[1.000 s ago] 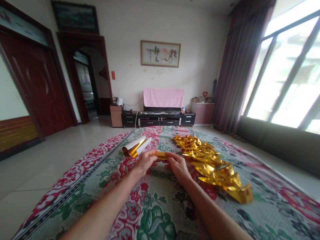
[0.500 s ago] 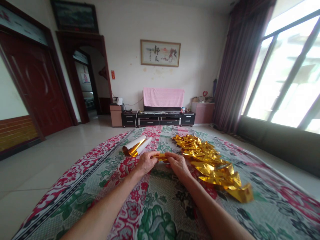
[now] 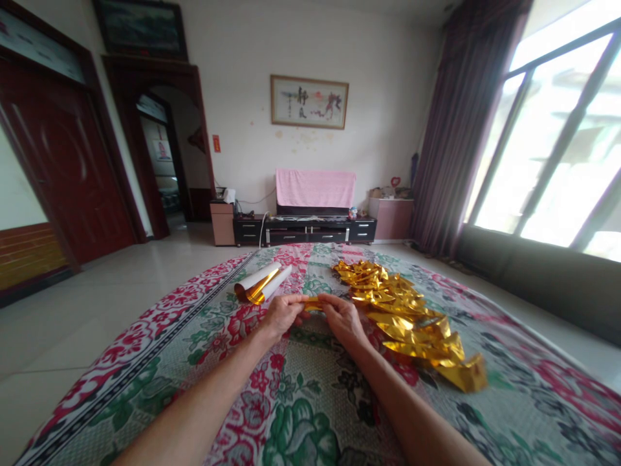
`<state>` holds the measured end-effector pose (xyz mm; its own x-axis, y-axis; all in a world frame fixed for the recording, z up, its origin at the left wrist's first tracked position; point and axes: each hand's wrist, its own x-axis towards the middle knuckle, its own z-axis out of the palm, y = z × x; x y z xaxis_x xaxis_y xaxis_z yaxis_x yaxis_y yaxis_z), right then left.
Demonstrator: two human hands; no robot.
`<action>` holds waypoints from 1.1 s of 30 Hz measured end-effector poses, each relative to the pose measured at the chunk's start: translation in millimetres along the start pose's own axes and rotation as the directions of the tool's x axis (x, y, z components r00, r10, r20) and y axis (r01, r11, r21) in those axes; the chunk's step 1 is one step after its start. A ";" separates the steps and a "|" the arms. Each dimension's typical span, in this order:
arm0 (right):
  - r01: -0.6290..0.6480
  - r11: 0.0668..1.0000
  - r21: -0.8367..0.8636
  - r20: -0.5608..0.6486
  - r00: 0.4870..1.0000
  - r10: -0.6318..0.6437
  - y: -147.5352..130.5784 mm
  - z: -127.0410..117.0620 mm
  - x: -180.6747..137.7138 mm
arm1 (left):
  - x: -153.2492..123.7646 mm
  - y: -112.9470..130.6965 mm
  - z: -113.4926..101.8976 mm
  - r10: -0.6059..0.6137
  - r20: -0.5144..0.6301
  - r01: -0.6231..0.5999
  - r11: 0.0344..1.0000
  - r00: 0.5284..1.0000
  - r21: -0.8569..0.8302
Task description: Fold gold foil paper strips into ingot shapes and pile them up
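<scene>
A small folded strip of gold foil paper (image 3: 313,304) is stretched between my two hands above the patterned cloth. My left hand (image 3: 284,315) pinches its left end, the fingers closed and the thumb below. On the other end, my right hand (image 3: 341,316) is closed with fingertips pressed on the foil. Just right of my right hand lies a long heap of folded gold foil pieces (image 3: 417,323), pointed and boat-like. Left of my left hand are curled sheets of gold foil paper (image 3: 262,285) with white backs.
A floral cloth (image 3: 301,427) in red, green and grey covers the round-edged surface under my arms. Beyond it stands a low black cabinet (image 3: 291,236) with a pink towel (image 3: 315,188) above. A window (image 3: 557,142) and dark curtain (image 3: 451,129) are on the right.
Both hands stay on the gold foil strip in nearly the same pose, with only a slight shift of the fingers. The whole view has moved a little. The heap and curled sheets look unchanged.
</scene>
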<state>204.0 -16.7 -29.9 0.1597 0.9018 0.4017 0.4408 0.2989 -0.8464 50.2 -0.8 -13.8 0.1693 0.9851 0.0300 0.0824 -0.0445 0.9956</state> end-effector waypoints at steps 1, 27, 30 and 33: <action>-0.004 1.000 -0.001 0.000 1.000 0.004 0.5 0.1 0.3 | 0.0 -0.1 0.6 0.004 -0.008 -0.004 1.000 1.000 0.009; -0.067 0.990 0.124 0.082 0.995 0.057 3.6 -3.2 2.5 | 0.4 -0.8 4.6 0.073 -0.117 -0.045 0.974 0.990 0.220; -0.080 0.988 0.133 0.070 0.995 0.071 5.9 -2.3 3.1 | 3.7 -5.3 4.0 0.143 -0.106 -0.111 0.958 0.984 0.265; -0.047 0.994 0.095 0.062 0.997 0.041 8.9 -2.2 3.1 | 8.6 -11.9 3.2 0.184 -0.090 -0.154 0.951 0.979 0.267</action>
<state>210.4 -12.0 -35.5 0.1227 0.9308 0.3442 0.3470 0.2846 -0.8936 53.8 7.7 -25.7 0.0927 0.9710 0.2202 0.3150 -0.2384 0.9187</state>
